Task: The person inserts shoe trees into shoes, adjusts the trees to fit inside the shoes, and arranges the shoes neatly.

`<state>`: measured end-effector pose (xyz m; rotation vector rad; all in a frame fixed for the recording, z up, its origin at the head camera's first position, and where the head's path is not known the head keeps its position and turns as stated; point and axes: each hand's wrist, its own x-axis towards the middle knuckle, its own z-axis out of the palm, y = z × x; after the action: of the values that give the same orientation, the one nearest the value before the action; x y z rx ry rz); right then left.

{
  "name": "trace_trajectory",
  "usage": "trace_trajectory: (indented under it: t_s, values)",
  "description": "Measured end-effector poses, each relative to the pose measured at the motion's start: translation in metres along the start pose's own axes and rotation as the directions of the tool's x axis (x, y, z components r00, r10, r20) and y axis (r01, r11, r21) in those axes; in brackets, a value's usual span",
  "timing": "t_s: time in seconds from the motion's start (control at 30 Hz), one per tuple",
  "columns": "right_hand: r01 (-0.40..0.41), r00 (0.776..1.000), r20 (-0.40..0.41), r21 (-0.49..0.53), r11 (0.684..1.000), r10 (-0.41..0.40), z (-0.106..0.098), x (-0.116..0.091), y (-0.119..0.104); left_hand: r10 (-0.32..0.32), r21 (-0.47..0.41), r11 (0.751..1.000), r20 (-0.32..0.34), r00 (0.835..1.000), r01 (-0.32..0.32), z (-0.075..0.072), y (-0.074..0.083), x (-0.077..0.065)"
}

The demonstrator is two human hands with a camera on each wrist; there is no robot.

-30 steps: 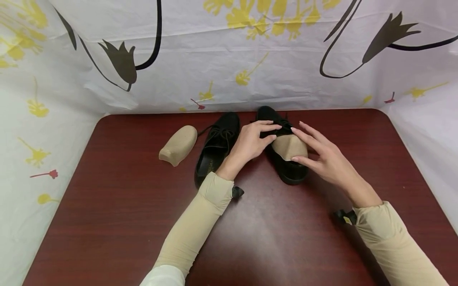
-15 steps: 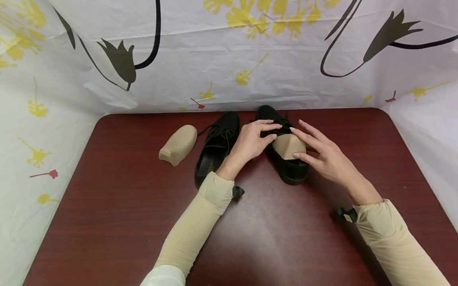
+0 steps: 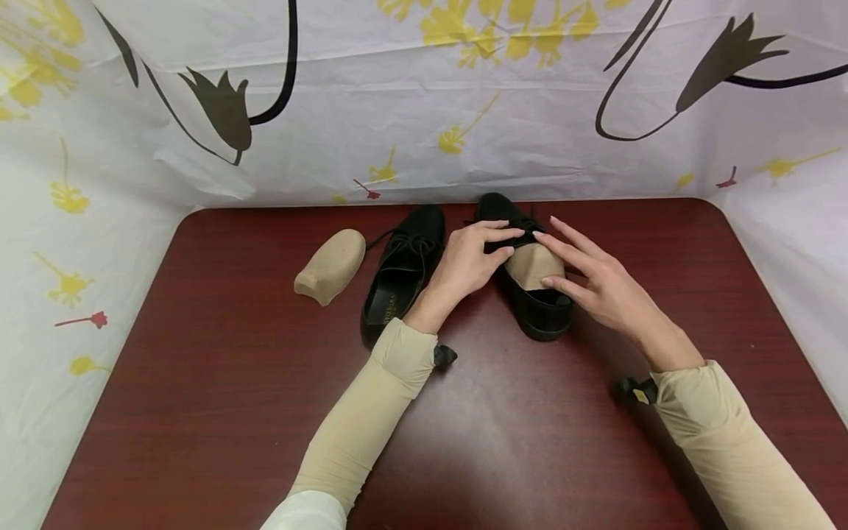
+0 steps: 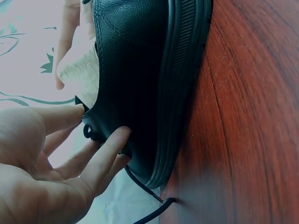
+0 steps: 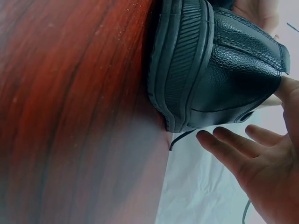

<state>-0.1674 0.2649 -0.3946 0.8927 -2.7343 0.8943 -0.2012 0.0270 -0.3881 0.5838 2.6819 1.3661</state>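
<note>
With the left hand point(image 3: 464, 261) clamped on the right shoe point(image 3: 542, 322) and the right hand point(image 3: 611, 294), fingers apart, thumbing the insert point(image 3: 532, 266) in its opening, straight, even pressure toward the far end seems best

Screened-off work area suggested: reddish wood-grain bench point(image 3: 232, 412) enclosed on three sides by white sheeting point(image 3: 536, 132) printed with yellow and dark flowers point(image 3: 225, 118); room type cannot be told.

Small lettering point(image 3: 391, 305) marks the insole point(image 3: 379, 303) of the left-hand black shoe point(image 3: 422, 227), too blurred to read.
</note>
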Motion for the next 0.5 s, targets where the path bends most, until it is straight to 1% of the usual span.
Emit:
trace_trajectory:
  t_s: [0.23,0.5]
  values:
    - [-0.006,1.0,0.0,-0.007,1.0,0.006,0.0021,0.0025,0.0012,-0.008,0.014,1.0,0.011,1.0,0.007,-0.0007,0.0009,-0.001]
    - [-0.025,1.0,0.015,-0.007,1.0,0.025,0.0034,0.0031,0.0026,-0.018,0.049,0.999,-0.004,1.0,0.019,-0.0004,0.0009,0.0005]
